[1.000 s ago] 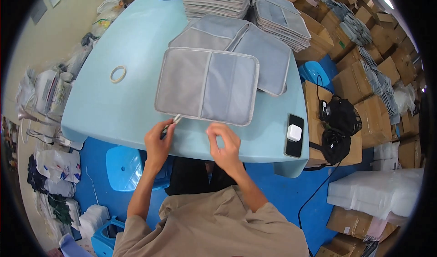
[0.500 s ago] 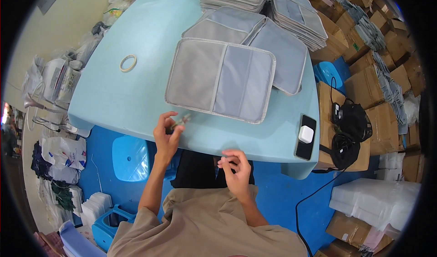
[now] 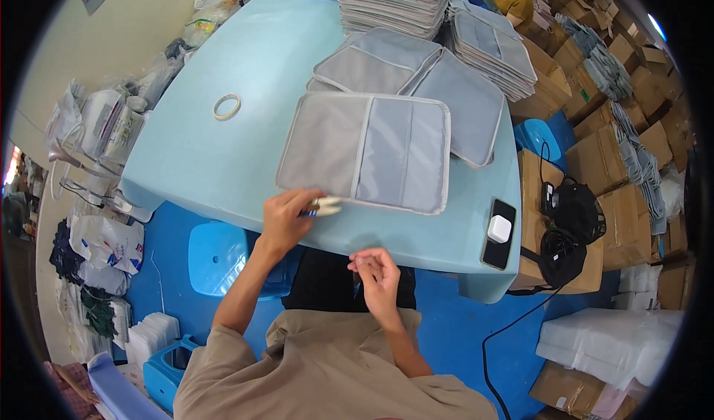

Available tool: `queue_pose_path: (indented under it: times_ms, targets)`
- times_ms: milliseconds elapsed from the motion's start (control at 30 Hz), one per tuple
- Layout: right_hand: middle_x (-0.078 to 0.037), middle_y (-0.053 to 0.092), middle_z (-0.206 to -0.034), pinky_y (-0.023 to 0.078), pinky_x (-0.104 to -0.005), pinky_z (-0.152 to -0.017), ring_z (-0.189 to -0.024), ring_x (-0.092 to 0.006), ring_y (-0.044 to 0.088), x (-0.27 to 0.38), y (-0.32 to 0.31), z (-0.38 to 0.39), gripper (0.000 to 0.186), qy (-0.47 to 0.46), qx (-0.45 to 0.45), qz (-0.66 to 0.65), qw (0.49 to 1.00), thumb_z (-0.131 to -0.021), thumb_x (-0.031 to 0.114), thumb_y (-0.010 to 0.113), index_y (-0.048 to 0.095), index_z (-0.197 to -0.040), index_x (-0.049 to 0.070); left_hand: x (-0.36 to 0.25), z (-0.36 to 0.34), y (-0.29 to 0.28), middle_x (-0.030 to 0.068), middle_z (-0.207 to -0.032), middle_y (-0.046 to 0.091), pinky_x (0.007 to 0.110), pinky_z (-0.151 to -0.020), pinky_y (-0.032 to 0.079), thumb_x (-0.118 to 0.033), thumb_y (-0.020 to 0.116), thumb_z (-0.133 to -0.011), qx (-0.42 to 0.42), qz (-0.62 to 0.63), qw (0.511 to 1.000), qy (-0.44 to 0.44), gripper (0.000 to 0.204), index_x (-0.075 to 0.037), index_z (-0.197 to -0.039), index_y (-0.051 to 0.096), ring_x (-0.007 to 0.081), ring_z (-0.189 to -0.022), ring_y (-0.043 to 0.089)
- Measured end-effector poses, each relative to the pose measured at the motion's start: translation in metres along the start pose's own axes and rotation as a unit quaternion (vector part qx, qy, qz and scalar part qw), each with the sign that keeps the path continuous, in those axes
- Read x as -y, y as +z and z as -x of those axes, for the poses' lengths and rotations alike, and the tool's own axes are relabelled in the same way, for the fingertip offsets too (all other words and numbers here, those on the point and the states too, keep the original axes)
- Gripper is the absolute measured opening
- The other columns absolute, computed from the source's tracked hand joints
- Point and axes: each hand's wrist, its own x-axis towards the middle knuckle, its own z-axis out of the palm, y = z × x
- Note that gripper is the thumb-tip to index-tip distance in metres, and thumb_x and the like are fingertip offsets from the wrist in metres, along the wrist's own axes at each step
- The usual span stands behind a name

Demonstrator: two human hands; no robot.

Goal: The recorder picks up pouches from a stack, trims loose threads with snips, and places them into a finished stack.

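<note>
My left hand (image 3: 288,215), back upward, is closed on a small tool (image 3: 324,206) with pale tips and a dark blue part, at the lower left edge of a grey zip-edged pouch (image 3: 320,145). My right hand (image 3: 378,277) is held lower, at the table's front edge, with curled fingertips drawn together; what they hold, if anything, is too small to make out. Behind the front pouch lie more grey pouches (image 3: 457,115), overlapping, with tall stacks of them (image 3: 390,3) farther back.
The pale blue table (image 3: 171,159) carries a tape ring (image 3: 216,107) and a phone (image 3: 495,252) under a white case (image 3: 500,229). A carton (image 3: 533,197) with black bags stands right, among many cartons. A blue stool (image 3: 218,260) is below. A co-worker (image 3: 512,0) is at back right.
My left hand has moved rightward and turned back-upward with the tool. My right hand has dropped toward my body, away from the pouch. The camera view has shifted somewhat.
</note>
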Motion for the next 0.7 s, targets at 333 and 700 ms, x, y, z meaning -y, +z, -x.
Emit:
queue_pose_path:
  times_ms: [333, 700]
  targets:
    - [-0.010, 0.075, -0.104, 0.059, -0.0289, -0.086, -0.092, -0.0145, 0.073, -0.031, 0.018, 0.040, 0.012, 0.036, 0.074, -0.041, 0.996, -0.106, 0.003, 0.067, 0.064, -0.117, 0.000, -0.053, 0.050, -0.045, 0.0071, -0.070, 0.062, 0.033, -0.055, 0.044, 0.017, 0.068, -0.060, -0.045, 0.003, 0.997, -0.070, 0.046, -0.006, -0.098, 0.080, 0.0220, -0.060, 0.059]
    - [-0.009, 0.073, -0.107, 0.055, -0.0321, -0.079, -0.087, -0.0171, 0.067, -0.038, 0.045, 0.011, 0.040, 0.296, 0.129, -0.415, 0.851, -0.115, 0.031, 0.054, 0.061, -0.142, 0.003, -0.044, 0.125, -0.019, -0.0100, -0.067, 0.049, 0.025, -0.055, 0.024, -0.009, 0.084, -0.095, -0.139, 0.250, 0.894, -0.346, 0.022, -0.005, -0.114, 0.073, 0.0001, -0.060, 0.038]
